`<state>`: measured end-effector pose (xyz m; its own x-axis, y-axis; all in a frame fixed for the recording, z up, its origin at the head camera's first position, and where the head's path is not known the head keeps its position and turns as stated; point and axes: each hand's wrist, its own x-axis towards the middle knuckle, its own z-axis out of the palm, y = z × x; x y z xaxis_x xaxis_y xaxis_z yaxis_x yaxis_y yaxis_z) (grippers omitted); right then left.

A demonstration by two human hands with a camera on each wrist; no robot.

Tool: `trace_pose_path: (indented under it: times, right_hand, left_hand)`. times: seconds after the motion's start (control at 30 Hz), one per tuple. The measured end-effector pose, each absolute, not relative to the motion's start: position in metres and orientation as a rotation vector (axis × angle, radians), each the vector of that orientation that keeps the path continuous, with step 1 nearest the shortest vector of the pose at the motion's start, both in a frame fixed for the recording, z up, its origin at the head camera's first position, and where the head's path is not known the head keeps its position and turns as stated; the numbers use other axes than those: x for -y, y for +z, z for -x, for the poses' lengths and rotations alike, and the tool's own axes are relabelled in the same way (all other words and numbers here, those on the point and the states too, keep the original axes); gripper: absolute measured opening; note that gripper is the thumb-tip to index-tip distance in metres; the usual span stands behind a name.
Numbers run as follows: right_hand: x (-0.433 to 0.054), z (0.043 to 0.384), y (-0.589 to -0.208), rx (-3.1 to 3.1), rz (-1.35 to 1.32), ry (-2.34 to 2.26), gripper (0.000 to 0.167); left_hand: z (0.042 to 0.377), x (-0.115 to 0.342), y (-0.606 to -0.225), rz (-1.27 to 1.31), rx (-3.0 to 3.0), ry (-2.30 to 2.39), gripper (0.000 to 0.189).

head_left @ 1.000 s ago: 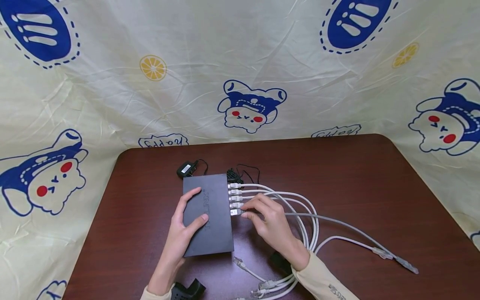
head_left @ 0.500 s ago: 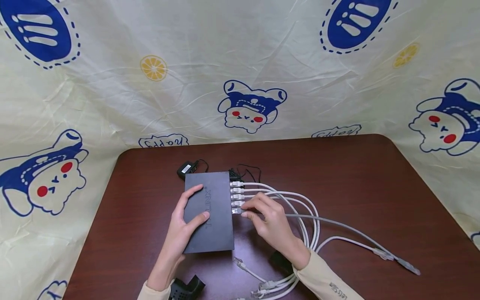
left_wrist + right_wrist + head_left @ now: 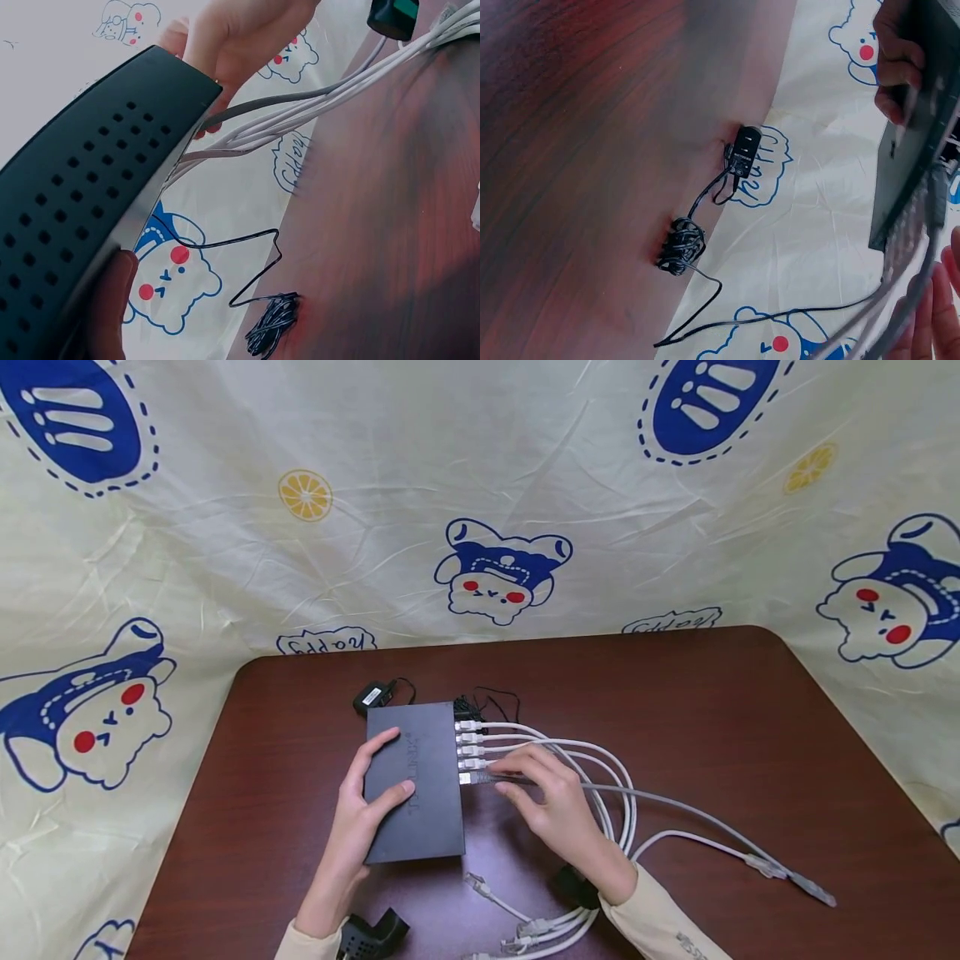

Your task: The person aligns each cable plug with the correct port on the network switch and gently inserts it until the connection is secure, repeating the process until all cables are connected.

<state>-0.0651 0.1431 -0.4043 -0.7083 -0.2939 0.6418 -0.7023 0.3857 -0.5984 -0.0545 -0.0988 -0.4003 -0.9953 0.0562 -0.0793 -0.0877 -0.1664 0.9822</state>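
My left hand (image 3: 360, 810) grips a dark grey TP-LINK network switch (image 3: 435, 835), thumb and forefinger on its top. Its perforated side (image 3: 82, 180) shows in the left wrist view. Several white network cables (image 3: 525, 727) are plugged into its right side. Nearest me in that row is the clear plug (image 3: 467, 778) of a grey network cable (image 3: 675, 803), at the switch's edge; how deep it sits cannot be told. My right hand (image 3: 558, 810) is around this cable just behind the plug, thumb and forefinger slightly apart. Its fingers (image 3: 922, 319) look rather straight in the right wrist view.
A black power adapter (image 3: 372, 696) and its coiled cord (image 3: 681, 246) lie behind the switch. White cable ends (image 3: 536, 928) lie at the table's front, near a black cable tie (image 3: 576, 887). Free cable ends (image 3: 813, 889) lie at the right. A printed cloth (image 3: 375, 568) hangs behind the table (image 3: 712, 710).
My right hand has slid a little to the right along the grey cable, away from its plug, and its pinch has loosened. The left hand and switch have shifted only slightly.
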Motion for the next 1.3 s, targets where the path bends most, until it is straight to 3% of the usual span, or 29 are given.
trace_pose_path:
  times: [0.63,1.3]
  right_hand:
    - [-0.172,0.031,-0.401,2.257,-0.837,1.305,0.044]
    - [-0.191,-0.011,-0.432,2.515,-1.16,1.303,0.06]
  left_hand:
    - [0.056,0.105,-0.402,0.043,-1.935,2.373,0.059]
    - [0.055,0.107,-0.405,0.014,-1.926,2.383,0.057]
